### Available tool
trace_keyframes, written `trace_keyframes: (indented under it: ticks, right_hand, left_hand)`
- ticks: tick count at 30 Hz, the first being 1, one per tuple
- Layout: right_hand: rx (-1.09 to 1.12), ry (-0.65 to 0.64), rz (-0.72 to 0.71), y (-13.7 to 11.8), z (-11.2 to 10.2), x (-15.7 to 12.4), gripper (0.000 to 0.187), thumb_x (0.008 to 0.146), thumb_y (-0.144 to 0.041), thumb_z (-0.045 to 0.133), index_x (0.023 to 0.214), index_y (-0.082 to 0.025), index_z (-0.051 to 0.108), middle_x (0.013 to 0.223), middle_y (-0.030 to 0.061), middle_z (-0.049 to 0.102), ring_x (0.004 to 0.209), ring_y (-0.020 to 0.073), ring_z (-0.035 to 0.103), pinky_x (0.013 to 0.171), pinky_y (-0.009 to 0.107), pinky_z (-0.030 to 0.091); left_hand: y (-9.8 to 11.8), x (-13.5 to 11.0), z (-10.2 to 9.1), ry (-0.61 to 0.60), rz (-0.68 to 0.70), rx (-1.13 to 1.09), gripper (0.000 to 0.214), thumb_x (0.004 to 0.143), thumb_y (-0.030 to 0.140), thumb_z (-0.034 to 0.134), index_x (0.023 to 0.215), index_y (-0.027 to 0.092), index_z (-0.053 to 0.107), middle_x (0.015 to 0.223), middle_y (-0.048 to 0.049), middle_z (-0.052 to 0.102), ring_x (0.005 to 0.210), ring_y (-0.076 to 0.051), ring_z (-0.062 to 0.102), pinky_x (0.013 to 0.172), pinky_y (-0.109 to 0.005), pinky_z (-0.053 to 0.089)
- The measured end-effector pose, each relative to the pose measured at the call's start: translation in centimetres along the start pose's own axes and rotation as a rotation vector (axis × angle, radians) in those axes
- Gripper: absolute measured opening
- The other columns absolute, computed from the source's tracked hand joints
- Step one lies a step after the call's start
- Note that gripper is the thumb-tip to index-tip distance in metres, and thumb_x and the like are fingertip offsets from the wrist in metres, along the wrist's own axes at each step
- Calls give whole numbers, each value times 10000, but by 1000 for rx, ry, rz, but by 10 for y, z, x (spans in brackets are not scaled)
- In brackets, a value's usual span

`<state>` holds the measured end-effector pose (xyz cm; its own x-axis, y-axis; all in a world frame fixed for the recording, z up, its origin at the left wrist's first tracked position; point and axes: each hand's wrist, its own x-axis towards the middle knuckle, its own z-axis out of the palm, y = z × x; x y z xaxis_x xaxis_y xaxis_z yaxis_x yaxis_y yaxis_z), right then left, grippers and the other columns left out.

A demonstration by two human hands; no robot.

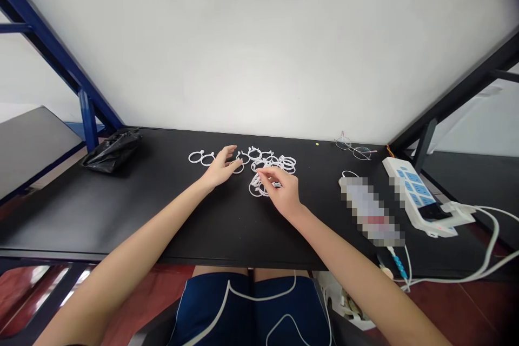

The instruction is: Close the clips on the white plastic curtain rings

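Note:
Several thin white rings with small knobs lie on the black table (178,227). My left hand (221,166) is over the left part of the group, fingers apart, with its thumb beside a white ring (239,170). Two more rings, one of them an outer ring (195,157), lie to the left of that hand. My right hand (281,184) is at the front of the heaped rings (287,162), thumb and forefinger pinched together. A white ring (255,179) shows at those fingertips, partly covered by the hand.
A black plastic bag (113,150) lies at the far left. To the right are eyeglasses (362,153), a blurred-out device (371,211) on a cable, and a white power strip (417,194) with plugged-in cords. A pale wall (259,54) rises behind the table.

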<state>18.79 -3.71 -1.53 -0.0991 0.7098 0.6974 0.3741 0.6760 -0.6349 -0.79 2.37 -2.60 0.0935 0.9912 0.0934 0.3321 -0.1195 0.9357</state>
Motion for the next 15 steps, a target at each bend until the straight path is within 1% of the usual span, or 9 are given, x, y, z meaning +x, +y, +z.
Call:
trace_keyframes:
  ticks: [2,4,7,9,12,15]
  right_hand:
    - [-8,9,-3,-1,0,1,123,895,-203,574,879,-208,696,809,23,730,636,123,664,587,239,572]
    - [-14,13,-1,-1,-1,1,126,898,-210,570,883,-210,695,804,23,730,633,123,661,584,239,571]
    - [-26,14,-4,-1,-1,1,134,902,-217,560,876,-212,691,797,22,728,634,124,656,571,237,565]
    - [-31,10,-12,-2,0,1,132,900,-212,560,868,-208,689,795,23,726,632,123,652,563,234,560]
    - [-29,8,-21,-3,0,1,132,901,-204,559,867,-205,687,795,25,724,633,123,652,562,233,557]
    - [-41,29,-27,-3,0,2,129,899,-199,564,867,-205,689,788,23,729,617,120,653,559,233,553]
  left_hand:
    - [-1,0,3,-43,-60,-41,536,833,342,604,1321,200,434,1433,-161,449,1353,-265,409,1094,-442,360]
    - [1,-1,6,-84,-84,-76,521,847,343,591,1316,180,434,1417,-174,467,1353,-255,413,1118,-433,329]
    - [5,-3,6,-97,-107,-111,499,850,349,594,1292,168,450,1426,-178,450,1310,-254,461,1107,-422,348]
    - [5,-4,6,-76,-119,-129,511,842,354,607,1293,182,440,1462,-173,395,1249,-253,514,1064,-425,403]
    - [2,-3,5,-60,-102,-142,510,830,358,619,1282,208,436,1496,-155,326,1194,-251,541,936,-408,511]
    - [0,-3,5,4,-15,-71,465,805,351,645,1220,218,482,1432,-127,405,1215,-269,506,841,-371,549]
